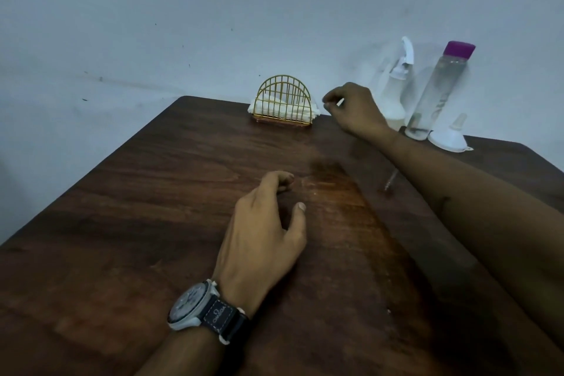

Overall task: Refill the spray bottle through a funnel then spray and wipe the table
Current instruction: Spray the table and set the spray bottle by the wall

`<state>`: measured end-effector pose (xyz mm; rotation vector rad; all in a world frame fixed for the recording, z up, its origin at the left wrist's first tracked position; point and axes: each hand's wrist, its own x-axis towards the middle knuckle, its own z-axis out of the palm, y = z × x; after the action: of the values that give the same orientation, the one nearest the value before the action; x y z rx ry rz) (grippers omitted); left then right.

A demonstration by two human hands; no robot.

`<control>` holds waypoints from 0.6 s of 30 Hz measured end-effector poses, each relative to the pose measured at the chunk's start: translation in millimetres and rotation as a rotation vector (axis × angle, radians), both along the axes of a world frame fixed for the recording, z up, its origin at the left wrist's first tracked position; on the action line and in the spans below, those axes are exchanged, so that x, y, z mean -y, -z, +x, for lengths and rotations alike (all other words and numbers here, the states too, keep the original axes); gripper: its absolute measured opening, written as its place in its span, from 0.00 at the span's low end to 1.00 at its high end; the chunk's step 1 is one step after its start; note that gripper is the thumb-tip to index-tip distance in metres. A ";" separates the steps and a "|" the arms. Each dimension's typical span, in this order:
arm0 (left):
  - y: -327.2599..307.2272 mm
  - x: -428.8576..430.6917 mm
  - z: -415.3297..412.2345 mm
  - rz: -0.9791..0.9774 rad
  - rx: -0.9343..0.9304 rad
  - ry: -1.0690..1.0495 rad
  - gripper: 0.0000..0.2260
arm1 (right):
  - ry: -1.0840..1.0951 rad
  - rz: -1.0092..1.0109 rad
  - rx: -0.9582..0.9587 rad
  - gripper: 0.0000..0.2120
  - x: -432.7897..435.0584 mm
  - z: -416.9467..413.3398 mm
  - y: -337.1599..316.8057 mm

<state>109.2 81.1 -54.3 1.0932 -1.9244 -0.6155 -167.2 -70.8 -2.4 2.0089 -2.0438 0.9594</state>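
The white spray bottle [393, 101] stands at the far right of the brown wooden table [152, 207], its trigger head on. Beside it is a tall clear water bottle [435, 91] with a purple cap, and a white funnel [448, 139] lies mouth down. A gold wire holder [285, 101] with white napkins [268, 108] stands at the far edge. My right hand [355, 110] is just right of the holder, fingers curled, pinching a small white bit that looks like a napkin corner. My left hand [268, 229] rests on the table with loosely curled fingers and holds nothing.
A wet, darker patch [328, 168] lies on the wood between my hands. A thin pale streak [391, 180] shows on the table under my right forearm. A grey wall stands close behind the table. The table's left edge runs diagonally.
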 end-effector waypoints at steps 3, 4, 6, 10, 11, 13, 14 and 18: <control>0.0 0.4 0.3 -0.004 -0.007 0.003 0.17 | -0.012 0.096 -0.053 0.10 24.9 9.5 -5.1; 0.2 0.8 0.6 -0.004 -0.005 0.005 0.17 | -0.008 0.134 -0.069 0.10 31.4 12.5 -6.2; 0.4 1.0 0.8 -0.007 -0.003 0.008 0.18 | 0.022 0.184 -0.082 0.12 41.4 16.1 -7.4; 1.2 1.0 -0.1 -0.019 -0.007 0.005 0.17 | 0.056 0.241 -0.124 0.21 52.7 12.1 -9.1; 1.4 1.1 -0.4 -0.019 -0.008 0.005 0.17 | 0.053 0.258 -0.128 0.19 55.3 9.6 -9.8; 1.5 1.2 -1.3 -0.023 -0.010 0.007 0.17 | 0.041 0.292 -0.121 0.14 58.5 6.1 -10.5; 1.8 1.4 -1.4 -0.026 -0.010 0.006 0.17 | 0.034 0.299 -0.117 0.13 60.1 5.1 -10.0; 2.0 1.5 -1.5 -0.030 -0.023 0.006 0.17 | 0.037 0.273 -0.119 0.10 63.5 4.9 -6.7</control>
<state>107.7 79.6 -56.2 1.0577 -1.9118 -0.5982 -162.3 -134.3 4.3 2.0868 -2.2394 0.5639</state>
